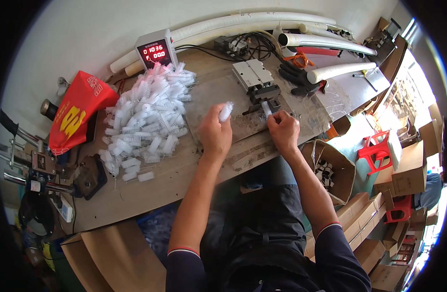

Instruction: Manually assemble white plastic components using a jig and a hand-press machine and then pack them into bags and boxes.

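My left hand (215, 131) is closed on a small white bristle brush (226, 111), its tip sticking up past the thumb. With its fingers pinched, my right hand (285, 130) holds another white brush (266, 109) at the front of a small bench press (255, 80). The bristle end of that brush lies against or inside the press's metal jaws; which of the two, I cannot tell. Left of my hands, a big heap of similar white brushes (150, 114) covers the table, with a few loose ones near its front edge.
A counter box (156, 48) with a red display stands behind the heap, beside a red bag (80, 112). Long white tubes (243, 20) and a black glove (299, 78) lie at the back. A carton (347, 170) of black and white pieces stands right, near a red stool (374, 152).
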`<state>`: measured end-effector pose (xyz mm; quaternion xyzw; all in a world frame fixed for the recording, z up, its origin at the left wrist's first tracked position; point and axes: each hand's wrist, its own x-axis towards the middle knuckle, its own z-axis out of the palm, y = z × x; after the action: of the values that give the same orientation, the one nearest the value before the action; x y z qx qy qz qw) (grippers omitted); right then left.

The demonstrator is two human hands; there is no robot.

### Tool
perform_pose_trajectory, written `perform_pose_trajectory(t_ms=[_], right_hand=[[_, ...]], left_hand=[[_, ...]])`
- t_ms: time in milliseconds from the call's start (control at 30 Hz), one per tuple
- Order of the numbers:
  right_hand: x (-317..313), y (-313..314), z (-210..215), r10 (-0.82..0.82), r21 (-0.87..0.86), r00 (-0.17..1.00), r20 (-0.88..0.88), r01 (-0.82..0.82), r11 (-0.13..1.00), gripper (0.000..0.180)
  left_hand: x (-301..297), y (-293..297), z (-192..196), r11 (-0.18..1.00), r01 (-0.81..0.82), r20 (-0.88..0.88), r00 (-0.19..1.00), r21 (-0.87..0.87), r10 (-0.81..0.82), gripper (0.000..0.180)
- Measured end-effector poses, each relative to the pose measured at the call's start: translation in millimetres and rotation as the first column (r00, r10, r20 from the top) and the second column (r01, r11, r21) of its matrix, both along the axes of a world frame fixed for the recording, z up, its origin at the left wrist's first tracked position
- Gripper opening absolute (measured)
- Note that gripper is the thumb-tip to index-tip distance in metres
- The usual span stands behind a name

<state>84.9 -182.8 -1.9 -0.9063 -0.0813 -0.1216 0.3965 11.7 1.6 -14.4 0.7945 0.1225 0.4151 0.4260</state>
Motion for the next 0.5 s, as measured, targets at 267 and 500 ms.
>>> perform_pose_trajectory(t_ms=[267, 500], right_hand=[[2.7, 0.5, -1.8, -0.037, -0.008, 0.996, 0.075, 0.038, 0.999, 0.021], [0.9, 4.6, 1.0, -0.037, 0.023, 0.999, 0.003, 0.037, 0.999, 0.022]], left_hand=[[-0.6, -3.0, 6.2, 0.998, -0.052, 0.03, 0.998, 0.023, 0.051, 0.013], [-0.3, -1.4, 5.7, 0.996, -0.069, 0.079, 0.995, 0.062, 0.064, 0.012]])
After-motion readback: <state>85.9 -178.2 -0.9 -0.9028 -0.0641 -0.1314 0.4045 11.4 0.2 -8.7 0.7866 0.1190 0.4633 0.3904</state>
